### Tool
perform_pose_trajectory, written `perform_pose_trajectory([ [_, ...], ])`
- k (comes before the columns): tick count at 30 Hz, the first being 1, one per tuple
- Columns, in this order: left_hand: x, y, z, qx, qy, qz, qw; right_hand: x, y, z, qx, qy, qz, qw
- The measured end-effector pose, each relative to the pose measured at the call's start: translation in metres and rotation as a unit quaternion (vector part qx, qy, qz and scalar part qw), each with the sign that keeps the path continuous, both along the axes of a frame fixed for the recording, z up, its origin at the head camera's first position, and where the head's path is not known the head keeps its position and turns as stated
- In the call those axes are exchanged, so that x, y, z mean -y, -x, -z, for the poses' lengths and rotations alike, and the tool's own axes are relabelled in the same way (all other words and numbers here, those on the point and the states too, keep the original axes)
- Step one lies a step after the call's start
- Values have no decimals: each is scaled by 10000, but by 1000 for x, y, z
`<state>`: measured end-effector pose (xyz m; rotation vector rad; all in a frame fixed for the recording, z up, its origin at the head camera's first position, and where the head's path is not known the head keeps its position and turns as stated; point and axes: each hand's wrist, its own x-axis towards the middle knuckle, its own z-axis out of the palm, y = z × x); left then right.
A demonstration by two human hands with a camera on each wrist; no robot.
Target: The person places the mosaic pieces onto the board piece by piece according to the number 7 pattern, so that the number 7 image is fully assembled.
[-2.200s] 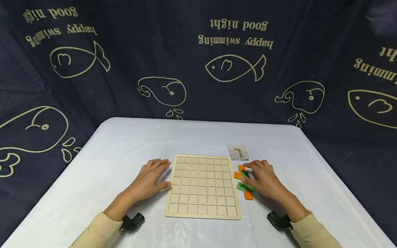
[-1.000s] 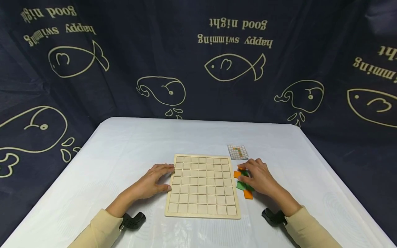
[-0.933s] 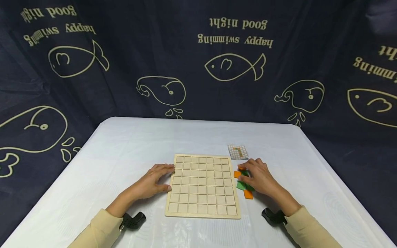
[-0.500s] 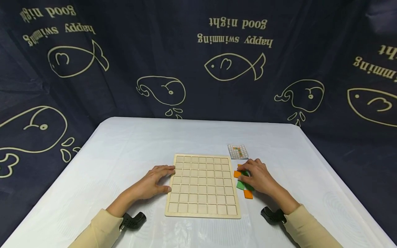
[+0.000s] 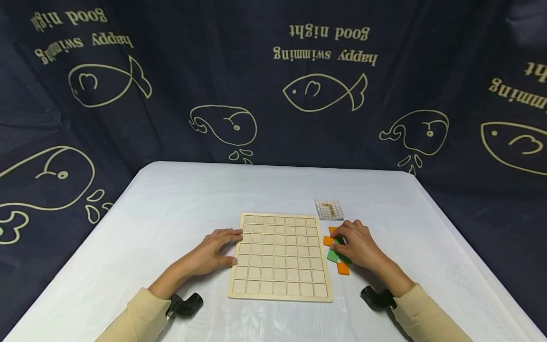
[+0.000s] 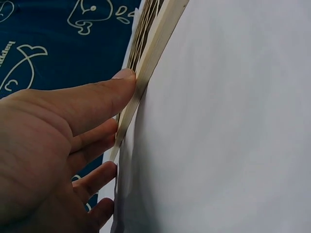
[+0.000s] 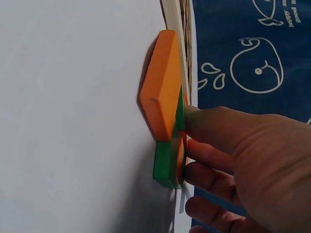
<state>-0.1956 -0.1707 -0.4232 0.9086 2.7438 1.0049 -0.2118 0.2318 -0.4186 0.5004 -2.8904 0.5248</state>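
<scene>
A wooden grid board (image 5: 279,256) lies on the white table. My left hand (image 5: 207,254) rests at its left edge, thumb and fingertips touching the frame; the left wrist view shows the thumb on the board's edge (image 6: 153,53). To the board's right are orange tiles (image 5: 343,269) and green tiles (image 5: 333,256), lying close together. My right hand (image 5: 361,244) is over this group, fingers bent and fingertips at the upper tiles. In the right wrist view an orange tile (image 7: 163,77) and a green tile (image 7: 164,165) stand beside the thumb; whether the fingers pinch a tile is unclear.
A small card (image 5: 329,209) printed with a coloured grid lies behind the tiles. The white table (image 5: 205,190) extends around the board, and a dark cloth (image 5: 265,137) with fish drawings hangs behind it. Black devices (image 5: 185,305) are strapped to both wrists.
Compared with the earliest frame, my left fingers have come onto the board's edge, and my right hand has shifted slightly left over the tiles. The last half second shows barely any movement.
</scene>
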Motion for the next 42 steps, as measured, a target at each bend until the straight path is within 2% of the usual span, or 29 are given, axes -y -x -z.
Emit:
perform_pose_trajectory([
  [10,-3,-1,1,-3,-8,-1,10000,0,-2,0,-199,-73,-32,9998],
  [21,-5,-3,3,-48,36,-8,10000,-1,-2,2,-84,-23,3,10000],
  [35,-4,-2,5,294,-253,-64,9992,-2,-1,-3,14,100,-16,9999],
  [42,-3,-3,7,363,-385,-62,9986,-1,0,-9,-52,228,-24,9997],
])
